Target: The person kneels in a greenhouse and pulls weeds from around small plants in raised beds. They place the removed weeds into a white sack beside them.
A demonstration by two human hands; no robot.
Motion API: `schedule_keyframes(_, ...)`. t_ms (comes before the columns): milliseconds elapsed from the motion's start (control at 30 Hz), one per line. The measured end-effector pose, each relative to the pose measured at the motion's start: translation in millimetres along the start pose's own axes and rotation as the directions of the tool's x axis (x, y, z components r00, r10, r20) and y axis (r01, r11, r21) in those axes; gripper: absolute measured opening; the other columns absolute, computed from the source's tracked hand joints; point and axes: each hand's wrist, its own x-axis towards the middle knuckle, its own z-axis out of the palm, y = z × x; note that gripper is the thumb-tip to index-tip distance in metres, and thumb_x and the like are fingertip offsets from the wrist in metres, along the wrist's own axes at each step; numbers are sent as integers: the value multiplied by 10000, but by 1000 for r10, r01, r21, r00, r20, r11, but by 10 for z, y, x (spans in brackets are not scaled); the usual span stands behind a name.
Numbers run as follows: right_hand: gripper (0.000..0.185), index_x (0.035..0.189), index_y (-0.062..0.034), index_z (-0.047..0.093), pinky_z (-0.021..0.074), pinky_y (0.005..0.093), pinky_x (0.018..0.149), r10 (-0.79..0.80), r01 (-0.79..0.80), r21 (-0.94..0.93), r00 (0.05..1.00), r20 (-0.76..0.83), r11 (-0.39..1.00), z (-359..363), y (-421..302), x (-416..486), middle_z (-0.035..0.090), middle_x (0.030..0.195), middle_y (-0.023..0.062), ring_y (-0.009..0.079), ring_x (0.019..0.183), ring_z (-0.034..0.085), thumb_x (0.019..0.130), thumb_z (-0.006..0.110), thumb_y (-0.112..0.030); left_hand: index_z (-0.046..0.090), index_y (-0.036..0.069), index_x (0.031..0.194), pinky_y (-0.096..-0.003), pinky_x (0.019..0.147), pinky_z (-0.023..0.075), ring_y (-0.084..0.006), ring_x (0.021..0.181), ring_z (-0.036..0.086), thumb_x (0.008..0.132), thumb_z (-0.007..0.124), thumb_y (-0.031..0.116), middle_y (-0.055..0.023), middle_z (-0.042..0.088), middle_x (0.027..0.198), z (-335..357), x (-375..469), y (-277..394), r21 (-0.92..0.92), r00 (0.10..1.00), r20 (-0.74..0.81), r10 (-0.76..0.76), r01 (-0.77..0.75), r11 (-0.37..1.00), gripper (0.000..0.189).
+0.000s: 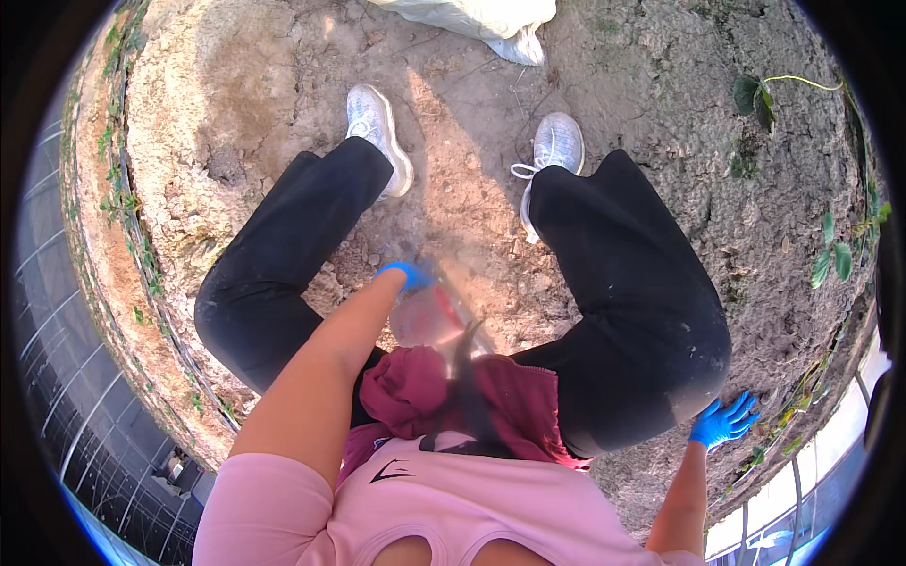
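My left hand (pixel 408 274), in a blue glove, is between my knees and mostly hidden behind my forearm. It grips a clear plastic container (pixel 417 318), blurred, with red and pinkish patches; I cannot tell what is inside. Beside my right knee, my right hand (pixel 723 423), also in a blue glove, rests on the soil bank (pixel 768 339) with its fingers spread and nothing in it. Bunched maroon cloth (pixel 410 389) lies across my lap, with a dark strap (pixel 471 396) in front of it.
A white sack (pixel 474 18) lies on the dirt ahead of my white shoes (pixel 371 124). Leafy plants (pixel 839 258) grow along the right bank. More low plants (pixel 131 205) line a raised soil bed at left. Metal hoops (pixel 85 431) curve beyond that bed.
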Motion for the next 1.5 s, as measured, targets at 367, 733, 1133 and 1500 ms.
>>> schedule_keyframes(367,780,1510,-127,218,263,560,1115,-46,69,-86,969,242,994,-2,207,-43,190,1574,110,430,1431,158,881,599,-385,360,145,1453,-614,1015,333,-375,1347,336,822,615,519,-160,330,1504,936,900,-64,-171,986,-114,-121,100,980,777)
schedule_keyframes(733,968,1524,-97,111,194,536,1160,87,-72,-48,762,641,996,-242,178,147,78,1590,134,443,1438,78,799,689,-373,314,141,1462,-708,995,288,-424,1380,252,805,660,461,-160,289,1517,463,1123,365,-192,974,-120,-193,167,967,808)
schedule_keyframes(1133,1007,1496,35,125,-32,476,1196,226,-206,-140,491,841,968,-1016,-509,833,4,1589,174,401,1450,-95,801,644,-478,134,118,1523,-732,1022,235,-467,1420,123,808,632,531,-183,109,1567,49,849,1192,-58,889,-450,-83,64,996,964)
schedule_keyframes(1500,1036,1499,-11,183,180,447,1186,287,-387,-55,572,769,920,-923,-441,707,81,1581,185,468,1435,-51,718,729,-418,521,-56,1304,-447,977,448,-319,1166,553,815,558,628,-151,551,1334,202,2173,-335,-941,958,-170,-231,-87,328,842)
